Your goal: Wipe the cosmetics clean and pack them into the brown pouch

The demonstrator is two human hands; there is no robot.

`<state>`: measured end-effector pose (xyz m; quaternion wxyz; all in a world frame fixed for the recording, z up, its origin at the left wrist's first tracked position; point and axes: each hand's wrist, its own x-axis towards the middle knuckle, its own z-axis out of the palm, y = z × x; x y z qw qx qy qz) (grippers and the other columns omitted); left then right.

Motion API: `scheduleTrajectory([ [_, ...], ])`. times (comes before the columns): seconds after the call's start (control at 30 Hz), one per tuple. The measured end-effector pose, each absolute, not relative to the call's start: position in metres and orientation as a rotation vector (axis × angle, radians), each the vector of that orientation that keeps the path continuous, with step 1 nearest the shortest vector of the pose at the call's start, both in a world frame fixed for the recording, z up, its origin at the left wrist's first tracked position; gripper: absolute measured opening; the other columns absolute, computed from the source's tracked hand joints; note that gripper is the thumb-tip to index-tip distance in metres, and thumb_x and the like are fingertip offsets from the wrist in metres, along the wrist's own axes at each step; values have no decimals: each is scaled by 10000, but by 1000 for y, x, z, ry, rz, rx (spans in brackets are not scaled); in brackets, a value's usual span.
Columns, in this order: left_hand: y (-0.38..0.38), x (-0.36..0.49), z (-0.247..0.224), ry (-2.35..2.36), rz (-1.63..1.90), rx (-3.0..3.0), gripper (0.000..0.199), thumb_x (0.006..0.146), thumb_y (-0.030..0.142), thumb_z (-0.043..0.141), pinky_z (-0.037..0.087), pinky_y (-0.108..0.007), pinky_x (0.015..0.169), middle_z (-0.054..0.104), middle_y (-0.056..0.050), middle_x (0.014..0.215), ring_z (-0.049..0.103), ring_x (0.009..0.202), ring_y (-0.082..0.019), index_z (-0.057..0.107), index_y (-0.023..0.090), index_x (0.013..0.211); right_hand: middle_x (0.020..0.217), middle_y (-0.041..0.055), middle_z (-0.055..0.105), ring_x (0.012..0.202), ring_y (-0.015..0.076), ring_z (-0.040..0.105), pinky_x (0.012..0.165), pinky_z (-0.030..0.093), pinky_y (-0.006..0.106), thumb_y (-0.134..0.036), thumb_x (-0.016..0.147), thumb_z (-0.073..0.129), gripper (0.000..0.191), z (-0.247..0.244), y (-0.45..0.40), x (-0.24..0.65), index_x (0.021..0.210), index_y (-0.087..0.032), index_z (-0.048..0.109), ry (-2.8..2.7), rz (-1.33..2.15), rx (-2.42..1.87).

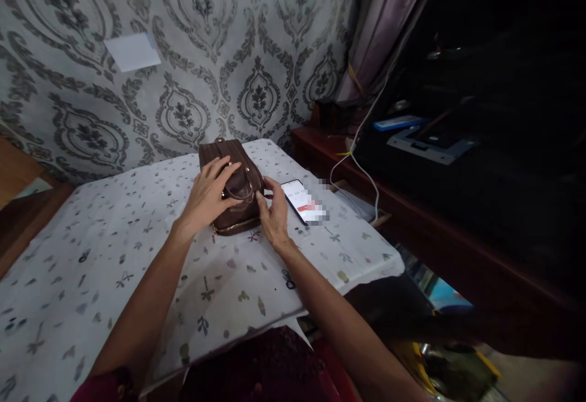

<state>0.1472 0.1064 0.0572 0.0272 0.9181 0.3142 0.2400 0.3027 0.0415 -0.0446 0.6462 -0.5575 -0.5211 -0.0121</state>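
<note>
A brown leather handbag (238, 214) with gold zips and a looped handle (242, 193) lies on the table covered with a white patterned cloth (220, 292). My left hand (208, 197) rests over the bag's top with its fingers spread, beside the handle. At the bag's right side, my right hand (276, 214) has its thumb and fingers closed on the edge near the zip; the exact spot it grips is partly hidden. Just right of that hand, a phone (297, 201) with a lit screen lies on the cloth, part of it blurred out.
Behind the table stands a patterned wall (183, 85) with a white paper (132, 52) on it. To the right, a dark red wooden shelf (329, 152) holds a blue-and-white item (398, 123). A white cable (366, 115) hangs down near the table's right edge.
</note>
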Motion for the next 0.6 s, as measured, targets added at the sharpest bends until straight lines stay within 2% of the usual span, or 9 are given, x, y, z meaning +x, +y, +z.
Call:
scheduleTrajectory([
  [0.23,106,146,61,943,725,2850,638,861,294,670,331,-532,1176,389,-90,1576,311,1466,-337,435,289,1455,1264,147,625,1143,251,592,920,522,417,-318,992,478,375,-44,42,302,1340,-177,490,-1208,-82,-1287],
  [0.43,107,146,60,936,762,2840,625,846,283,676,319,-520,1191,417,-78,1561,340,1453,-313,462,285,1434,1280,149,609,1153,271,581,963,509,447,-316,942,531,483,-44,41,304,1395,-176,437,-1281,-141,-1312],
  [0.6,108,146,59,954,749,2840,633,840,290,687,328,-523,1182,411,-82,1563,345,1445,-331,466,284,1432,1275,161,601,1158,284,584,1004,503,467,-272,876,557,563,-41,45,305,1405,-145,410,-1292,-178,-1365],
])
